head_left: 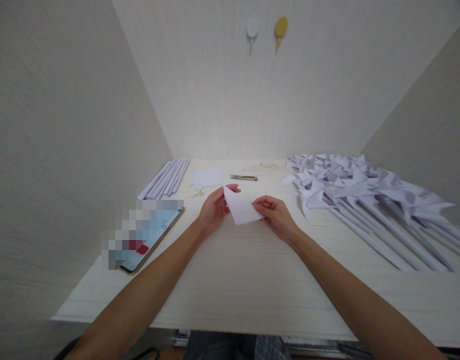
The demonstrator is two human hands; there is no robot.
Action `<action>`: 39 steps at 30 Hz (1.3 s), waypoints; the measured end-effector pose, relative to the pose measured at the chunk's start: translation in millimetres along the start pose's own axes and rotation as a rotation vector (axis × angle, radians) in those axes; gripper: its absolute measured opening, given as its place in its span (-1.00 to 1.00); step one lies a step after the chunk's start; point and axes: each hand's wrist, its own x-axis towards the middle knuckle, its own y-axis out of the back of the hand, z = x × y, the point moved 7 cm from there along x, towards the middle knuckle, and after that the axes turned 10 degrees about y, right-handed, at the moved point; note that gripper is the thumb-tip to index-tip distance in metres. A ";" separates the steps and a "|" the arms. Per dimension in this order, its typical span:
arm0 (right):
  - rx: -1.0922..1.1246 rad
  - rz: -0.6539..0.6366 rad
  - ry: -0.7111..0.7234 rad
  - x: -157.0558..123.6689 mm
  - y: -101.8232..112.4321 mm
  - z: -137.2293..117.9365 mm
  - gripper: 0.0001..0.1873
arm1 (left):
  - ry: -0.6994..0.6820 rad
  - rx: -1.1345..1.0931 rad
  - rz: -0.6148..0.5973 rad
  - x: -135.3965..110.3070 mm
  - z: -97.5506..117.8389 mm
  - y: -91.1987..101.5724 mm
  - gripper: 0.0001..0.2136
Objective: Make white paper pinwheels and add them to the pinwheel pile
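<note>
Pale walls [290,100] stand at the back and on both sides. Between them lies a wide, light wooden worktop [233,280].

On the right side of the worktop is a big pile of white paper pinwheels [357,190]. Their long paper sticks point toward the person, and they lie on top of each other.

On the left side, near the edge, a phone [151,240] lies flat. Most of its screen is blurred, so what it shows cannot be read.

At the back left, a row of thin rolled paper sticks [166,178] lies side by side, close to the left wall.

Both arms reach in from the bottom and meet at the middle of the worktop. The left hand [214,207] has its grip closed on the left corner of a folded paper [240,207]. The right hand [275,214] has its grip pinched on the right corner of it. The folded paper is white and shaped like a triangle. It sits between the two hands, just above the worktop, with a point at the top left.

Behind the hands, a small white sheet [207,178] lies flat. Just to its right lie small snips [244,177], apart from the sheet.

High on the back wall hang two small hooks, a white hook [252,27] and a yellow hook [280,26], side by side.
</note>
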 end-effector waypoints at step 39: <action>-0.323 0.065 0.175 1.1 8.3 -13.0 -0.56 | 0.015 0.080 0.022 7.9 -10.3 0.9 -0.92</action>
